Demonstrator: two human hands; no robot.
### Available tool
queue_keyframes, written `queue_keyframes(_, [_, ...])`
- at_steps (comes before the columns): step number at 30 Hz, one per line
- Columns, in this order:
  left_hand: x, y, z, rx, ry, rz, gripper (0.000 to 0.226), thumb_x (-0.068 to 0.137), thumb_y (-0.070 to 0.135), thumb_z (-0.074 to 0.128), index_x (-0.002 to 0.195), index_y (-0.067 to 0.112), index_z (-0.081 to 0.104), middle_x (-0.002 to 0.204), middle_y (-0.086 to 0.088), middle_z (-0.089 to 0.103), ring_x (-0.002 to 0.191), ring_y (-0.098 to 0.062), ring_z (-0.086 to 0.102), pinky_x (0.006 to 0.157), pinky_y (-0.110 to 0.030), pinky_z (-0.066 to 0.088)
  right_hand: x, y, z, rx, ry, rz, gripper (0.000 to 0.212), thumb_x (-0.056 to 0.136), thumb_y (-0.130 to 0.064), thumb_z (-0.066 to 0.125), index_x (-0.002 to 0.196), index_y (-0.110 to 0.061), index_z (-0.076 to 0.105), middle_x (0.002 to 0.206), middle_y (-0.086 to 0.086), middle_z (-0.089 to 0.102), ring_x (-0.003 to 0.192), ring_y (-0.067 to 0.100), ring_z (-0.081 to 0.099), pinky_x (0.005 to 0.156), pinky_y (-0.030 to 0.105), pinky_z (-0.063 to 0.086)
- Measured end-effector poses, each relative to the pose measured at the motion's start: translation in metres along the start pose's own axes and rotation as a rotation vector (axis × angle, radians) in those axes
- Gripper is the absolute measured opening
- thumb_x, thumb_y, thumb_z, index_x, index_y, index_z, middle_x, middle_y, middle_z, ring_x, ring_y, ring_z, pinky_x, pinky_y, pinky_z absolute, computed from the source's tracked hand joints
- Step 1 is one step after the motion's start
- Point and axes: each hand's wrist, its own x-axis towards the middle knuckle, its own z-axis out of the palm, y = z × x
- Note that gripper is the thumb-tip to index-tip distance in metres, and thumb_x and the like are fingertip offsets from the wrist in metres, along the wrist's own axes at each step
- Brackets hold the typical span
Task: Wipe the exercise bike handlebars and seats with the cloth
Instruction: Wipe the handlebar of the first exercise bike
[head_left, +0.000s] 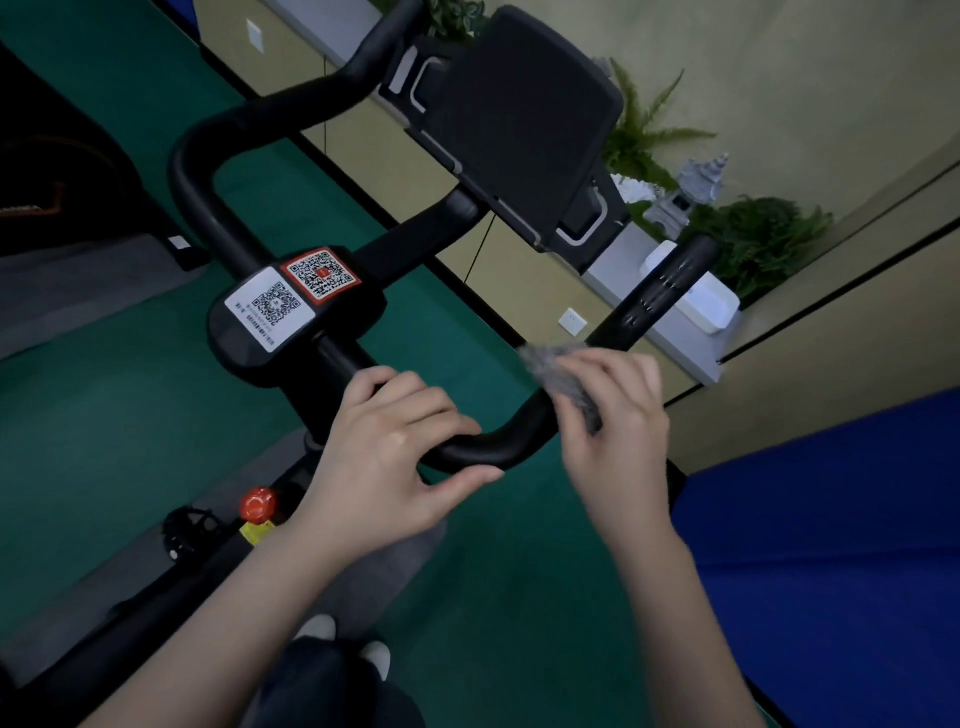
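Filling most of the view, the green floor (104, 415) is seen below everything, with a blue mat (831, 545) laid at 4 o'clock and a beige wall (831, 78) at 1 o'clock. The black handlebars (498, 447) of the exercise bike are spread from 11 o'clock across the middle to 3 o'clock, in a loop shape. A dark tablet holder (519, 114) is mounted at 12 o'clock above the bar. Green ferns (763, 244) and a small grey stone lantern (685, 192) are placed against the wall at 2 o'clock.

The left hand (395, 457) is set on the near bend of the handlebars, just below the centre; its fingers are curled over the bar, close together, and the thumb is stretched out under the bar, pointing to 3 o'clock. The right hand (618, 415) is held at 4 o'clock from the centre, on the right arm of the bar. The grey cloth (566, 379) is pressed by its fingers against the bar, where the bar rises toward 2 o'clock; the fingers are kept close together around the cloth, but the picture is blurred here.

A small console (291, 312) with two code stickers is fixed at 9 o'clock from the centre. A red knob (257, 503) is seen at 8 o'clock on the frame.
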Motion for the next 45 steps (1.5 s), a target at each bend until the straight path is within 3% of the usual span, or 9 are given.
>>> queue_keyframes(5, [0.000, -0.001, 0.001, 0.007, -0.012, 0.000, 0.035, 0.082, 0.059, 0.062, 0.084, 0.024, 0.071, 0.077, 0.012, 0.061, 0.076, -0.015, 0.054, 0.087, -0.034, 0.034, 0.025, 0.003, -0.013, -0.106, -0.384, -0.173, 0.017, 0.084, -0.015, 0.071, 0.101, -0.013, 0.072, 0.094, -0.007, 0.066, 0.097, 0.013, 0.044, 0.082, 0.025, 0.028])
queue_keyframes(8, [0.000, -0.002, 0.001, 0.004, -0.005, 0.009, 0.035, 0.083, 0.058, 0.060, 0.083, 0.024, 0.070, 0.076, 0.012, 0.060, 0.075, -0.016, 0.055, 0.087, -0.034, 0.035, 0.044, 0.001, -0.012, -0.143, -0.506, -0.139, 0.010, 0.086, -0.017, 0.069, 0.096, -0.013, 0.071, 0.089, -0.007, 0.063, 0.093, 0.015, 0.049, 0.082, 0.026, 0.028])
queue_keyframes(14, [0.001, -0.005, 0.002, 0.008, -0.021, 0.016, 0.037, 0.084, 0.058, 0.056, 0.086, 0.024, 0.070, 0.076, 0.010, 0.059, 0.076, -0.017, 0.054, 0.089, -0.032, 0.033, 0.069, -0.016, -0.005, -0.107, -0.980, -0.154, 0.016, 0.092, -0.024, 0.062, 0.101, -0.012, 0.068, 0.095, 0.000, 0.066, 0.093, 0.014, 0.055, 0.085, 0.026, 0.041])
queue_keyframes(19, [0.000, -0.006, 0.000, -0.013, -0.035, 0.025, 0.037, 0.086, 0.058, 0.056, 0.084, 0.024, 0.070, 0.077, 0.010, 0.060, 0.076, -0.017, 0.055, 0.089, -0.032, 0.033, 0.096, -0.010, -0.003, -0.229, -1.045, -0.035, 0.015, 0.093, -0.027, 0.060, 0.096, -0.015, 0.068, 0.090, 0.004, 0.067, 0.086, 0.019, 0.059, 0.078, 0.036, 0.048])
queue_keyframes(25, [0.001, -0.005, -0.001, -0.005, -0.018, 0.019, 0.037, 0.085, 0.058, 0.056, 0.084, 0.024, 0.070, 0.077, 0.010, 0.060, 0.075, -0.017, 0.055, 0.088, -0.029, 0.029, 0.100, -0.020, 0.003, -0.213, -1.241, -0.035, 0.015, 0.093, -0.027, 0.060, 0.095, -0.014, 0.068, 0.081, 0.002, 0.066, 0.079, 0.018, 0.060, 0.069, 0.033, 0.049])
queue_keyframes(29, [0.001, -0.001, -0.003, -0.011, -0.034, -0.012, 0.035, 0.084, 0.058, 0.057, 0.085, 0.026, 0.069, 0.077, 0.012, 0.059, 0.077, -0.014, 0.054, 0.090, -0.029, 0.030, 0.114, -0.004, -0.003, -0.309, -1.138, -0.048, 0.016, 0.094, -0.026, 0.059, 0.089, -0.011, 0.065, 0.075, -0.002, 0.058, 0.076, 0.019, 0.056, 0.061, 0.030, 0.042])
queue_keyframes(34, [0.003, 0.003, -0.004, 0.029, -0.059, -0.039, 0.033, 0.083, 0.057, 0.059, 0.085, 0.026, 0.068, 0.078, 0.013, 0.057, 0.079, -0.014, 0.053, 0.092, -0.033, 0.034, 0.088, 0.003, -0.007, -0.123, -1.008, -0.218, 0.016, 0.092, -0.025, 0.063, 0.092, -0.011, 0.069, 0.089, 0.000, 0.063, 0.086, 0.013, 0.053, 0.077, 0.023, 0.039])
queue_keyframes(40, [0.007, 0.023, -0.001, 0.144, -0.049, -0.089, 0.048, 0.087, 0.063, 0.049, 0.089, 0.020, 0.070, 0.077, 0.009, 0.060, 0.082, -0.016, 0.057, 0.102, -0.040, 0.036, 0.065, 0.035, -0.010, -0.040, -0.506, -0.222, 0.008, 0.089, -0.015, 0.066, 0.093, -0.009, 0.070, 0.084, -0.007, 0.057, 0.086, 0.012, 0.044, 0.076, 0.013, 0.031])
queue_keyframes(45, [0.011, 0.042, 0.020, 0.230, -0.016, -0.137, 0.040, 0.090, 0.053, 0.051, 0.095, 0.017, 0.069, 0.079, 0.005, 0.062, 0.076, -0.019, 0.059, 0.095, -0.040, 0.041, 0.027, 0.041, -0.004, 0.092, -0.181, -0.156, 0.018, 0.087, -0.001, 0.065, 0.104, -0.002, 0.069, 0.099, 0.005, 0.065, 0.099, 0.015, 0.048, 0.089, 0.014, 0.036])
